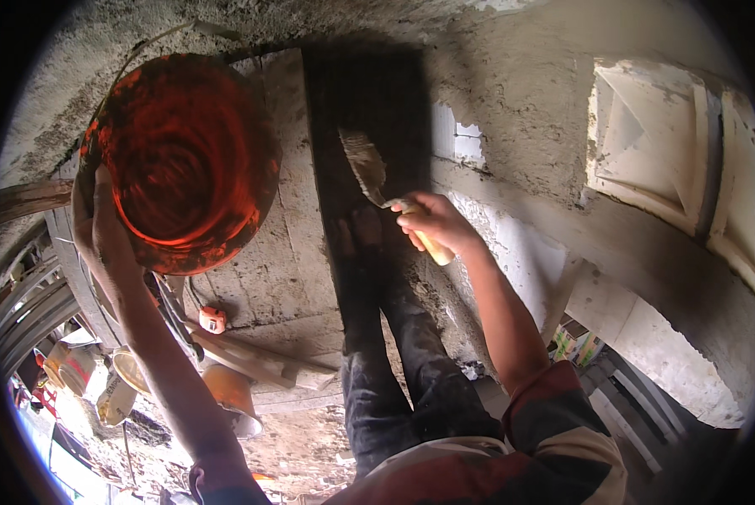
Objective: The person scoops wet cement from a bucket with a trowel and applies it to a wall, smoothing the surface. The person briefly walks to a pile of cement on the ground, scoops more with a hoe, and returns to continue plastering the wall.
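Observation:
An orange-red round bucket (180, 160), its inside smeared with grey, fills the upper left. My left hand (95, 210) is closed on its left rim, with the fingertips partly hidden. My right hand (428, 220) grips the wooden handle of a trowel (362, 160), whose mortar-coated blade points up and left over a dark area between the bucket and the wall. A small orange tape measure (212, 318) lies on the pale boarded surface (285, 252) below the bucket.
A rough plastered wall (512, 126) with a framed recess (643, 147) and a ledge is on the right. Loose wood strips (260, 362), an orange bucket (230, 396) and other clutter are at lower left. My legs (369, 379) stand in the middle, beside the boards.

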